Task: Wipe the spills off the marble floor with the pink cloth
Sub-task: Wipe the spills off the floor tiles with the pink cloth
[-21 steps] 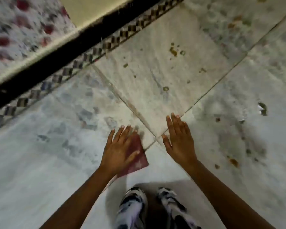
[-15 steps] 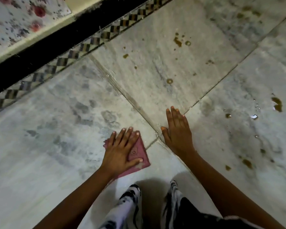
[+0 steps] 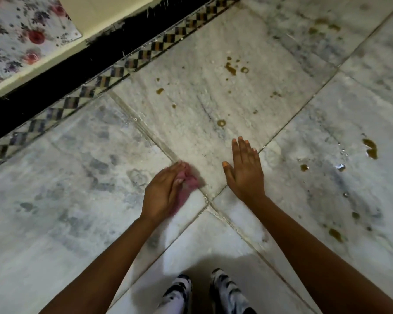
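Head view: pink cloth (image 3: 189,185) bunched on the marble floor (image 3: 77,200), just beside the crossing of the tile joints. Gripped by the left hand (image 3: 165,192), fingers curled over it, pink folds sticking out at the hand's right side. Right hand (image 3: 245,175) flat on the floor nearby, fingers straight, holding nothing. Brown spills (image 3: 230,69) farther ahead, well apart from the cloth.

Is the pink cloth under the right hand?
No, the pink cloth is bunched in the left hand, while the right hand rests flat on the bare marble floor.
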